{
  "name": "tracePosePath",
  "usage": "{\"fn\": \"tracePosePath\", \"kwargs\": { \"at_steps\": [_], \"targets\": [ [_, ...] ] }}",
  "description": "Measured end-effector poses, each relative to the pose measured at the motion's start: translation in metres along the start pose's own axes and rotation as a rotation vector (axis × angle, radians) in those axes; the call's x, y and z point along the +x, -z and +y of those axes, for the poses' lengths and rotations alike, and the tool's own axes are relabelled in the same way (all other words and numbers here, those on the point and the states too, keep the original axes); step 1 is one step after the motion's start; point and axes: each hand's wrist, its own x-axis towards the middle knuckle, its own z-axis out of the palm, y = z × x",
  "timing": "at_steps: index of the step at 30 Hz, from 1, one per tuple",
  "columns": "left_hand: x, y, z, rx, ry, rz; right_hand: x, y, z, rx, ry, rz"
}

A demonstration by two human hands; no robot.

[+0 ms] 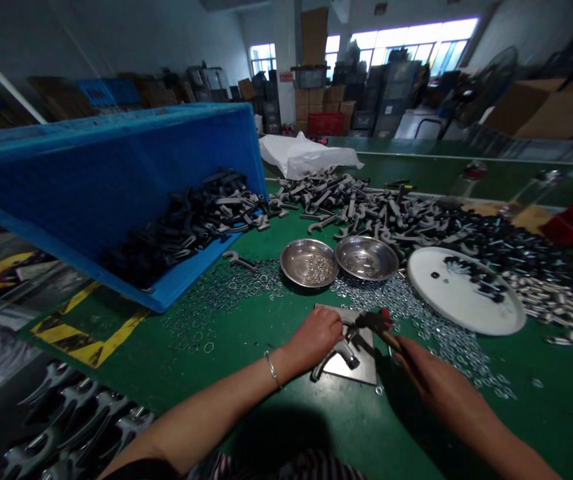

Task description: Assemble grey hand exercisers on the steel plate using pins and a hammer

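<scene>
My left hand (pixel 320 337) is closed around a grey metal clamp-like part (pixel 345 353) with dark ends, pressing it on a square steel plate (pixel 363 369). In my right hand (pixel 426 373) is the wooden handle of a hammer (pixel 373 321) with a dark head and a red patch. The hammer head is over the plate, at the upper side of the part; whether the two touch I cannot tell. My left fingers hide some of the part. Behind the plate stand two steel bowls, the left one (pixel 291 252) with small metal pieces, the right one (pixel 389 257) with a few thin pieces.
A blue crate (pixel 156 297) lies on its side at left, with dark hook-shaped parts inside. Loose rings (pixel 226 293) and nuts (pixel 446 353) cover the green table. A white lid (pixel 446 303) holds bolts. Hook-shaped parts (pixel 351 200) are heaped behind; assembled parts (pixel 76 420) lie lower left.
</scene>
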Motion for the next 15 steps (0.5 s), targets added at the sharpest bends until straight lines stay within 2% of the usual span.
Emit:
{"fn": "tracePosePath", "kwargs": {
  "at_steps": [3,6,8,10,13,15],
  "targets": [
    [-0.01,0.002,0.008,-0.133,0.158,0.047,-0.003,0.0,-0.004,0.004,0.0,-0.109],
    [-0.021,-0.001,0.018,-0.238,0.349,0.074,-0.003,-0.001,-0.017,0.054,0.05,-0.052],
    [-0.025,-0.004,0.022,-0.268,0.404,0.047,0.001,-0.004,-0.028,0.013,0.049,-0.072],
    [-0.026,-0.006,0.024,-0.264,0.426,0.037,0.007,-0.006,-0.034,0.007,0.033,-0.145],
    [-0.023,-0.004,0.023,-0.251,0.406,0.062,0.008,-0.004,-0.033,0.282,-0.059,-0.19],
    [-0.021,0.002,0.018,-0.329,0.383,0.076,0.002,0.0,-0.021,0.55,-0.245,-0.122]
  ]
}}
